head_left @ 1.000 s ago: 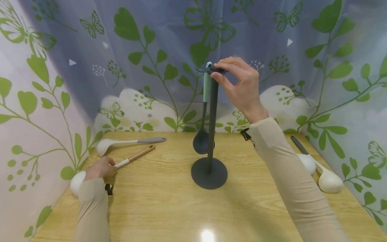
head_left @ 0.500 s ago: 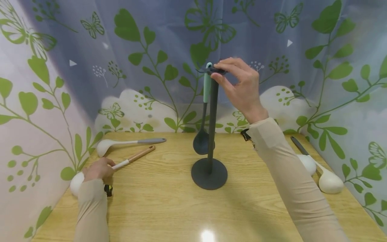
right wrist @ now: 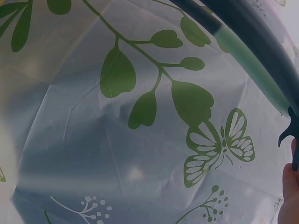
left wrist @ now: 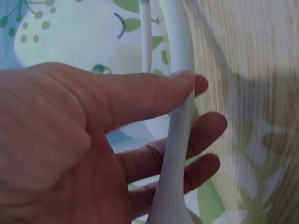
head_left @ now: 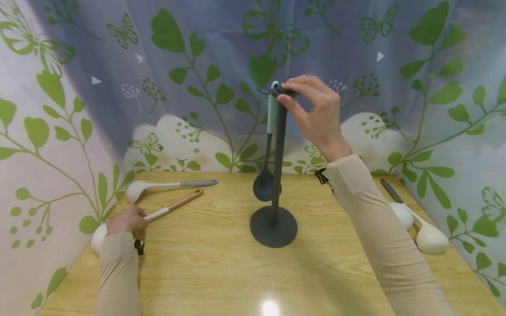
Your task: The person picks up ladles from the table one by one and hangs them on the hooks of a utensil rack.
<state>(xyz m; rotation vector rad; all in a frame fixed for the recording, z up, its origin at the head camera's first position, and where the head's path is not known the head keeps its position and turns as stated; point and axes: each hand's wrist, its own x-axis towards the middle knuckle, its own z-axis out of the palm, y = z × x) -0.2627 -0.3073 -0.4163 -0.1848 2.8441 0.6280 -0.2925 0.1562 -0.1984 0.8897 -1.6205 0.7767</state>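
Observation:
In the head view my left hand (head_left: 125,220) is at the left of the table, on the white shaft of a ladle with a wooden handle (head_left: 181,201). The left wrist view shows thumb and fingers pinching that white ladle shaft (left wrist: 174,151); the hand partly covers the ladle's bowl (head_left: 98,238). My right hand (head_left: 318,115) holds the hooked top of a black utensil stand (head_left: 279,153) between thumb and fingers. From one of its hooks (right wrist: 289,131) hangs a dark ladle (head_left: 262,186) with a mint-green handle (head_left: 272,116), behind the pole.
A white ladle with a grey handle (head_left: 158,185) lies at the back left. On the right lie a cream ladle (head_left: 431,238) and another white ladle (head_left: 402,215), partly hidden by my right sleeve. A patterned curtain (head_left: 221,57) surrounds the wooden table (head_left: 221,272).
My left hand has shifted slightly left along the white shaft, toward the ladle's bowl. My right hand, the stand and the hanging ladle stay in place.

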